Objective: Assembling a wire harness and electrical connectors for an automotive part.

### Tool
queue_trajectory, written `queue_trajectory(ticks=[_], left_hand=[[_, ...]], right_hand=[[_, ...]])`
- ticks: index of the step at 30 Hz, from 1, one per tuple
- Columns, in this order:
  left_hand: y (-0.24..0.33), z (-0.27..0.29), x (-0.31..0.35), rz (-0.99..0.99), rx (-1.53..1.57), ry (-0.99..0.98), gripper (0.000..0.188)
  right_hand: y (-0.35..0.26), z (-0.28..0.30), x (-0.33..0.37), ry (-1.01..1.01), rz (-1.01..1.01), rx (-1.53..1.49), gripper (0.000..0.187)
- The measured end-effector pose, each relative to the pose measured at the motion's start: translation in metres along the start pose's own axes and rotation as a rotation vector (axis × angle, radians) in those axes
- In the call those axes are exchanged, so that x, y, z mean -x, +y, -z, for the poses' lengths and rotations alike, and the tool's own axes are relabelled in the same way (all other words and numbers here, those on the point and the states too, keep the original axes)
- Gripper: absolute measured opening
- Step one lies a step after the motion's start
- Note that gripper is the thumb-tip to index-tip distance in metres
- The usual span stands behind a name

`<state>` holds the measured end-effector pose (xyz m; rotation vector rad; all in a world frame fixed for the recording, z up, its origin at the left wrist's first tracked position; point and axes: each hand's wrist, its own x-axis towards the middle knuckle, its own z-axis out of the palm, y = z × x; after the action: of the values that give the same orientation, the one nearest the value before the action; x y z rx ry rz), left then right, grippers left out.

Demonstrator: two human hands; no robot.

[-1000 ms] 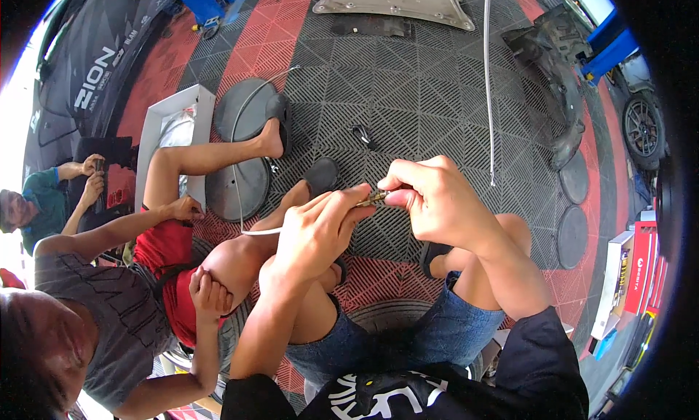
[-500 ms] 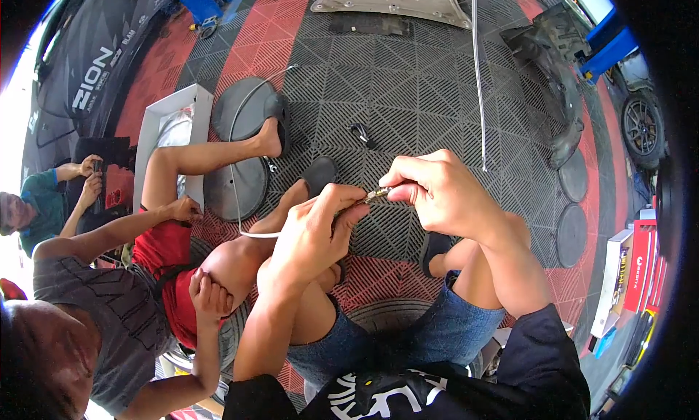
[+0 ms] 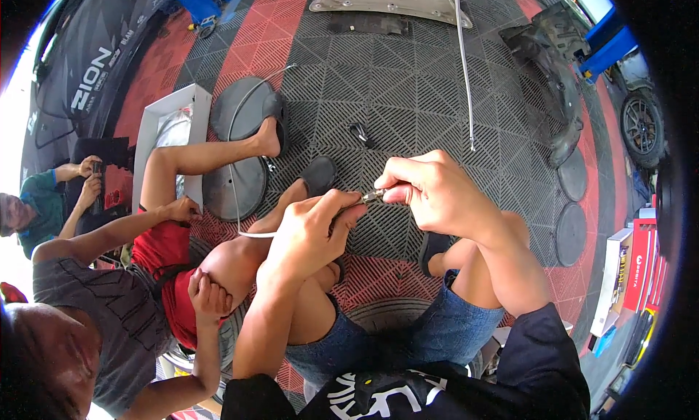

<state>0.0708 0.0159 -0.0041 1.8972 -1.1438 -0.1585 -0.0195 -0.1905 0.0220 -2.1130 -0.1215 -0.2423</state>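
My left hand [image 3: 313, 227] and my right hand [image 3: 433, 190] meet over my knees. Between their fingertips they pinch a small metal connector [image 3: 373, 196] at the end of a thin white cable [image 3: 251, 234]. The cable runs left from under my left hand and loops up over two round grey discs. My right thumb and forefinger close on the connector's right end; my left fingers hold its left end and the cable.
A person in a grey shirt and red shorts [image 3: 156, 256] sits close on my left, legs stretched over the grey discs [image 3: 237, 179]. Another person [image 3: 44, 201] sits further left. A white box [image 3: 171, 139], a thin metal rod [image 3: 464, 63], a black car part [image 3: 553, 92] and a wheel [image 3: 641, 128] lie around.
Both hands have dropped slightly and stayed together on the connector. The neighbour's legs and the cable loop are as before.
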Motion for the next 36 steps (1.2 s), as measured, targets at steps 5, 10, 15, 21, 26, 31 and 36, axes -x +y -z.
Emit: queue_trajectory(ticks=[5,10,15,21,26,31,36], left_hand=[[-0.002,0.004,-0.002,-0.138,-0.056,0.001,0.016],[-0.003,0.005,0.0,-0.221,-0.133,-0.008,0.016],[-0.002,0.002,0.001,-0.189,-0.093,0.05,0.015],[0.0,0.006,0.0,-0.16,-0.049,0.117,0.014],[0.0,0.008,0.0,-0.148,-0.045,0.097,0.016],[0.001,0.007,0.002,-0.081,-0.04,0.116,0.016],[0.004,0.006,-0.001,-0.124,0.012,0.061,0.017]], right_hand=[[-0.003,-0.001,0.002,-0.016,-0.002,-0.013,0.009],[-0.011,-0.005,0.007,-0.038,-0.043,0.031,0.009],[-0.011,-0.002,0.009,-0.034,-0.111,-0.125,0.008],[-0.012,0.001,0.008,-0.04,-0.202,-0.369,0.023],[-0.017,-0.002,0.008,0.054,-0.152,-0.353,0.02],[-0.018,0.001,0.008,-0.022,-0.341,-0.464,0.023],[-0.01,0.001,0.009,0.01,-0.17,-0.306,0.031]])
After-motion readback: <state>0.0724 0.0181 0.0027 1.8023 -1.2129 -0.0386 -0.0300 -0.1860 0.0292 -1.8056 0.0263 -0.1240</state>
